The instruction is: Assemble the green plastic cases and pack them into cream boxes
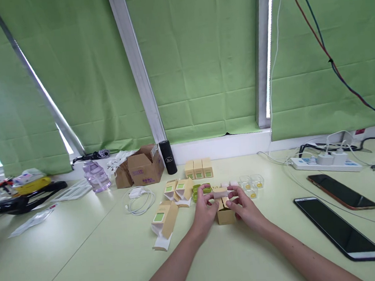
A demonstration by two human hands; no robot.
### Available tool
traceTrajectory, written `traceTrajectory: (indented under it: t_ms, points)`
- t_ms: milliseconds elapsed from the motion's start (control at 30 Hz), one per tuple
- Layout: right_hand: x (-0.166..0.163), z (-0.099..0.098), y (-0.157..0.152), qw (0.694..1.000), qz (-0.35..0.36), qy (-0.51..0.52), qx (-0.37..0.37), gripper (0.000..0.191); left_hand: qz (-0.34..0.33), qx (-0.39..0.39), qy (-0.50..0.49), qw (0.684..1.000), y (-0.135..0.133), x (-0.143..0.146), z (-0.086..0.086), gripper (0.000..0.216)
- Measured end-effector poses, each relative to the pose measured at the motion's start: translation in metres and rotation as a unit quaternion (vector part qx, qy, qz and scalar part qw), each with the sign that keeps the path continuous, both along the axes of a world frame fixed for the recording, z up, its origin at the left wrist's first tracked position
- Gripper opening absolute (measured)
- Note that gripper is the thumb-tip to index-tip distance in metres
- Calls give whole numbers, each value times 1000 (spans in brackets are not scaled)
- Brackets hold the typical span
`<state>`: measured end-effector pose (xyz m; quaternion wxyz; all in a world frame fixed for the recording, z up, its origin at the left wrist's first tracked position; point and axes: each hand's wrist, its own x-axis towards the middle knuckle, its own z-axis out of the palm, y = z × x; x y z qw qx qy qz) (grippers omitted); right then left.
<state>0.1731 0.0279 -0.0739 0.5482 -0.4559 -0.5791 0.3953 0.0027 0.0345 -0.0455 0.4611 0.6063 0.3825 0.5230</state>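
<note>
A small tan cardboard box (226, 218) stands on the table between my two hands, its top flaps raised. Around its left side curl the fingers of my left hand (204, 207), with the thumb at a flap. My right hand (246, 206) grips the box from the right, thumb near the top edge. Just behind my left hand are green plastic pieces (195, 188), partly hidden. Clear little cups (252, 183) with yellow bits inside sit beyond my right hand. Open tan boxes with green labels (164, 218) lie to the left.
Three closed tan boxes (198, 169) stand in a row at the back. Further left are a black cylinder (168, 157), a brown carton (146, 165), a purple bottle (97, 176) and a white charger cable (140, 201). Two phones (340, 227) and a power strip (325, 164) occupy the right.
</note>
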Motion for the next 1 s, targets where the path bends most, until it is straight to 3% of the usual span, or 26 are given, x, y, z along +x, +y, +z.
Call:
traceTrajectory:
  t_ms: [700,1000]
  points:
    - [1,0,1,999,35,10,-28,44,-21,25,21,999,-1,0,1,12]
    - [5,9,-3,998,4,-9,63,30,-25,13,9,1000,0,1,0,13]
